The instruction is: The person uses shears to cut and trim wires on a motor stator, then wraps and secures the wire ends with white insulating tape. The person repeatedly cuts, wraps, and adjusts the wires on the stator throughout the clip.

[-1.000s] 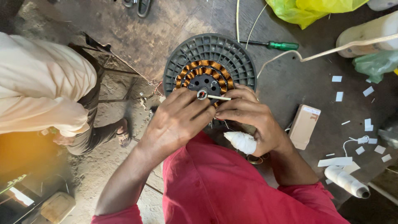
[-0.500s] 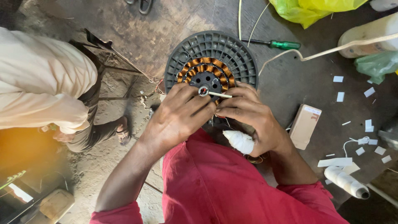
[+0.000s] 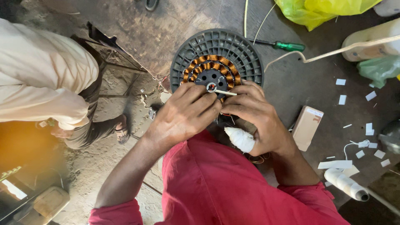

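Observation:
A round dark plastic motor housing (image 3: 216, 43) lies on the work surface, with a ring of copper coil windings (image 3: 210, 66) around a black hub. My left hand (image 3: 185, 112) rests on the near edge of the windings, fingers curled. My right hand (image 3: 256, 114), its thumb wrapped in white bandage (image 3: 239, 139), pinches a thin pale stick (image 3: 225, 93) that points at the hub's centre. Both hands cover the near part of the coils.
A green-handled screwdriver (image 3: 283, 45) lies behind the housing. A small tan box (image 3: 307, 127), white paper slips (image 3: 366, 129), a white thread spool (image 3: 346, 184), a yellow bag (image 3: 325, 10) and a white cord (image 3: 333, 53) sit at right. Another person in a cream shirt (image 3: 41, 79) crouches at left.
The view has shifted slightly. Both hands stay on the near side of the windings, with only small finger movements.

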